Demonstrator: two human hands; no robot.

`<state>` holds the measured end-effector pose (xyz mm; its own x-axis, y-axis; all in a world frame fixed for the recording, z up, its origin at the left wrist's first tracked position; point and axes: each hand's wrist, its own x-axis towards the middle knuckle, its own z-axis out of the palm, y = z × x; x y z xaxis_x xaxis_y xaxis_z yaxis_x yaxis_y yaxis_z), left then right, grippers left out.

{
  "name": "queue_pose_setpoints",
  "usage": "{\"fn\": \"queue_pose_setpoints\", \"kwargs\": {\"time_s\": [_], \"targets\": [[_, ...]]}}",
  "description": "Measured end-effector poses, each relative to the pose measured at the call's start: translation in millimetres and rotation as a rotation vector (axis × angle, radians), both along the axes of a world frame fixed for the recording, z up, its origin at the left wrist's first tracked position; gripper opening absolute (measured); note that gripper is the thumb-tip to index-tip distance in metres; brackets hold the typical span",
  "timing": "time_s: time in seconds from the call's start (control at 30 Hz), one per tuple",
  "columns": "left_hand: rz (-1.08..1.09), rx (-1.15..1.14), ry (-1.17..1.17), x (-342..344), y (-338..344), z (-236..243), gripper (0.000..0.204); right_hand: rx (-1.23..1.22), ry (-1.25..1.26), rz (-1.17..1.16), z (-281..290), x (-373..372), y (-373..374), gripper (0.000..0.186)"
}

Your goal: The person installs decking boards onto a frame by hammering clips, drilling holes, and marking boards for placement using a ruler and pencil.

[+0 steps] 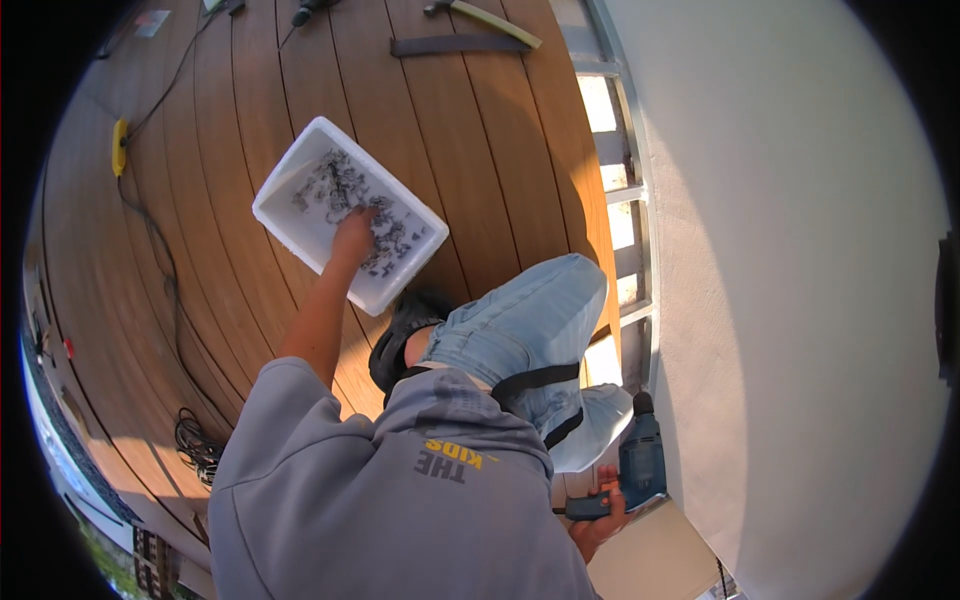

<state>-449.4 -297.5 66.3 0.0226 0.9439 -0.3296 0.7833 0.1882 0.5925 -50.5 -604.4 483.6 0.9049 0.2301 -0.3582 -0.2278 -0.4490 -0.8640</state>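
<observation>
My left hand (354,236) reaches down into a white foam box (300,245). Its fingers are drawn together among many small dark metal pieces (345,180) scattered over the bottom. Whatever lies between the fingertips is too small to make out. At the lower right, my right hand (603,512) is wrapped round the handle of a blue-grey power drill (642,462). The drill's dark chuck points away from me, beside the pale wall.
Wooden decking (400,130) runs beneath the box. At the far side lie a hammer (490,22), a dark flat strip (455,45) and another drill (308,14). A cable with a yellow connector (120,148) trails on the left. Open metal framing (628,190) borders the wall (800,250).
</observation>
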Motion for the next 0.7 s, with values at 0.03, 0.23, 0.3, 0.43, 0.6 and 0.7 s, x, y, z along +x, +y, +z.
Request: {"fn": "queue_pose_setpoints", "kwargs": {"time_s": [0.03, 0.23, 0.3, 0.43, 0.6, 0.7], "targets": [[0.004, 0.01, 0.029, 3.7, -2.5, 0.7, 0.04, -0.005, 0.014, -0.004, -1.3, -1.8, -2.4, 0.062], [-0.058, 0.003, 0.109, 10.5, -4.8, 6.5, 0.046, -0.037, 0.028, -0.056, -5.0, -24.0, 3.2, 0.062], [-0.082, 0.021, 0.122, 11.0, -0.7, 0.3, 0.044, -0.017, 0.048, -0.071, -8.0, -26.3, 0.3, 0.062], [-0.242, 0.009, 0.122, 27.9, 4.3, -3.5, 0.031, 0.033, 0.093, -0.125, -8.6, -19.7, -1.8, 0.062], [-0.2, 0.004, 0.156, 40.1, -6.5, -4.7, 0.026, 0.103, 0.097, -0.141, -1.4, -16.1, 29.1, 0.046], [-0.053, -0.057, 0.04, 50.5, -12.9, -6.2, 0.029, 0.13, 0.115, -0.134, 3.2, -5.7, 25.9, 0.042]]}}
